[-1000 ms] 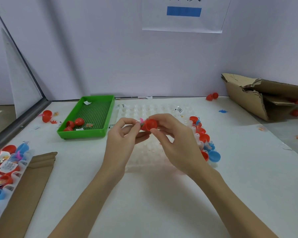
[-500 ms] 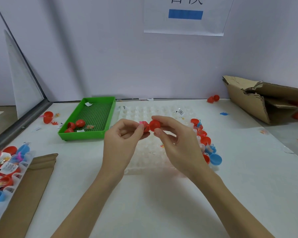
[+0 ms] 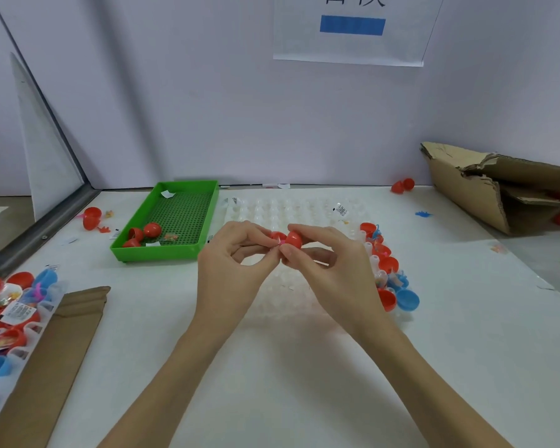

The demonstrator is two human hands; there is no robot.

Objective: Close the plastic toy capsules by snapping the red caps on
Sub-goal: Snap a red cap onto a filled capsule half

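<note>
Cap [image 3: 294, 239], red, pinched in right hand [image 3: 330, 270], had closed against capsule half [image 3: 278, 236] clamped in left hand [image 3: 236, 263]; half a second earlier a gap showed. Held above clear tray [image 3: 304, 208]. Judged: halves meeting, snap probably imminent.
</note>
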